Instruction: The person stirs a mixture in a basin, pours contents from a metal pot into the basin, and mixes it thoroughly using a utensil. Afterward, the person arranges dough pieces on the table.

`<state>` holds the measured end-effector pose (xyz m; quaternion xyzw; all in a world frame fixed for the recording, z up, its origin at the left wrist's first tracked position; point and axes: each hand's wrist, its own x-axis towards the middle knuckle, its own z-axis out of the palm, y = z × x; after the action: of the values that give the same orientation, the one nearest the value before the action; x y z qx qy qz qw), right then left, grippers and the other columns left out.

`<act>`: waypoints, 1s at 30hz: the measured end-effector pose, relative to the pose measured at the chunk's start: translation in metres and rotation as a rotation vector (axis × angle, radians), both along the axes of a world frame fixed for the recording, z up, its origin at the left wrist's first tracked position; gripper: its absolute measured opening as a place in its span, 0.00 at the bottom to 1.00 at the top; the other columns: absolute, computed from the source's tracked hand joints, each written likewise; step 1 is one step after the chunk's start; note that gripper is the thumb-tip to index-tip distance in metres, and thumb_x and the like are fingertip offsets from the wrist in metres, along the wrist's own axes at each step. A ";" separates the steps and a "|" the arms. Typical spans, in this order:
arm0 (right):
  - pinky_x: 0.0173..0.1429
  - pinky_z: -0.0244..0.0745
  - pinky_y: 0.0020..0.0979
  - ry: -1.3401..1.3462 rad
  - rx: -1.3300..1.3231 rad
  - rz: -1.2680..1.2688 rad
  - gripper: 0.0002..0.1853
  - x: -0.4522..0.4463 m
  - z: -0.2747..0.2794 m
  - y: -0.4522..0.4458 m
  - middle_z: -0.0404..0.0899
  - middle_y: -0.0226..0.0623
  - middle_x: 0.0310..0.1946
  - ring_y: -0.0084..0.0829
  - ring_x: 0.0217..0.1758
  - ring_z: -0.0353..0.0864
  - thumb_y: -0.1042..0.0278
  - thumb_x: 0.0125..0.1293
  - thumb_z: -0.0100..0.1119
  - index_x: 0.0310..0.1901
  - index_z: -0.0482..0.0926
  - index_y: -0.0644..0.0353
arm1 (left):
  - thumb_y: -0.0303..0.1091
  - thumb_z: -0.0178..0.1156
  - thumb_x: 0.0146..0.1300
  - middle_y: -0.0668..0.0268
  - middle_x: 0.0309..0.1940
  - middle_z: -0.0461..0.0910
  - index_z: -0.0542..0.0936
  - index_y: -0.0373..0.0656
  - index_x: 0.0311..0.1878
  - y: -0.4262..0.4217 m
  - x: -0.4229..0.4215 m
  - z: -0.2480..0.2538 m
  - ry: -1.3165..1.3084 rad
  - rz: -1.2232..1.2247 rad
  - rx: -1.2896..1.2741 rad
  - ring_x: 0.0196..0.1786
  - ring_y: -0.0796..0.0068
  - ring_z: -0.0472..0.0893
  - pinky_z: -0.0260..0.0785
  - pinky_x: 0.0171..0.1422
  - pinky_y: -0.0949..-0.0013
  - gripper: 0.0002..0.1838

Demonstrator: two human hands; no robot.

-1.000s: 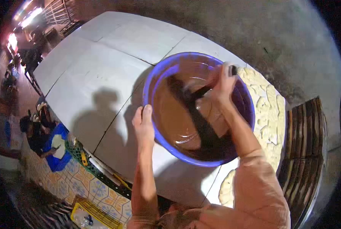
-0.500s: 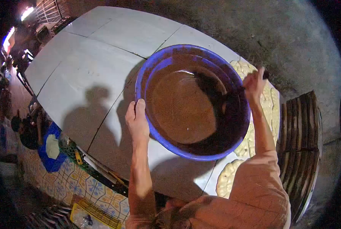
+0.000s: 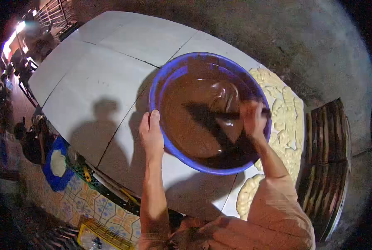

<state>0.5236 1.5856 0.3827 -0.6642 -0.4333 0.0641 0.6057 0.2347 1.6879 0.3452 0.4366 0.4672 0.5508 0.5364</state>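
A wide purple-blue basin stands on a white tiled table, with brown liquid inside. My left hand grips its left rim, thumb uppermost. Over the right part of the basin, my right hand is closed around a dark handled tool, which points left across the liquid. The tool's kind cannot be made out, and the hand is blurred. Ripples and shadow mark the surface beside it. Pale shaped dough pieces lie in rows right of the basin, partly hidden by my right arm.
Stacked ridged dark trays stand beyond the table's right edge. The white tiled tabletop stretches to the upper left. On the left are a blue sheet with a pale lump, a yellow crate and patterned floor tiles.
My right hand has moved left and down from beyond the right rim to over the liquid, bringing the tool with it. Ripples have appeared. My left hand keeps its grip.
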 end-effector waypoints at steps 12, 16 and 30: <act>0.24 0.60 0.29 0.082 -0.066 0.355 0.20 -0.123 0.030 0.003 0.71 0.31 0.16 0.25 0.17 0.66 0.50 0.65 0.52 0.22 0.71 0.56 | 0.40 0.52 0.66 0.76 0.21 0.63 0.72 0.37 0.29 -0.005 -0.003 0.013 0.010 -0.083 0.035 0.28 0.83 0.61 0.55 0.32 0.74 0.15; 0.22 0.61 0.31 0.322 0.139 0.151 0.20 -0.072 0.043 -0.033 0.71 0.28 0.14 0.27 0.14 0.66 0.52 0.66 0.51 0.20 0.71 0.54 | 0.43 0.52 0.65 0.69 0.23 0.68 0.74 0.34 0.32 -0.005 -0.006 0.014 0.063 -0.053 0.065 0.31 0.78 0.65 0.61 0.37 0.69 0.18; 0.30 0.59 0.33 0.410 0.098 0.028 0.20 -0.074 0.066 0.017 0.70 0.33 0.25 0.26 0.24 0.65 0.49 0.65 0.55 0.31 0.73 0.62 | 0.39 0.51 0.66 0.72 0.27 0.69 0.73 0.38 0.31 -0.007 -0.006 0.018 -0.006 -0.107 0.059 0.33 0.81 0.65 0.59 0.39 0.73 0.14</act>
<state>0.4498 1.6030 0.4487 -0.6010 -0.3127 0.1850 0.7119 0.2284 1.6810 0.3629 0.4749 0.4253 0.5362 0.5533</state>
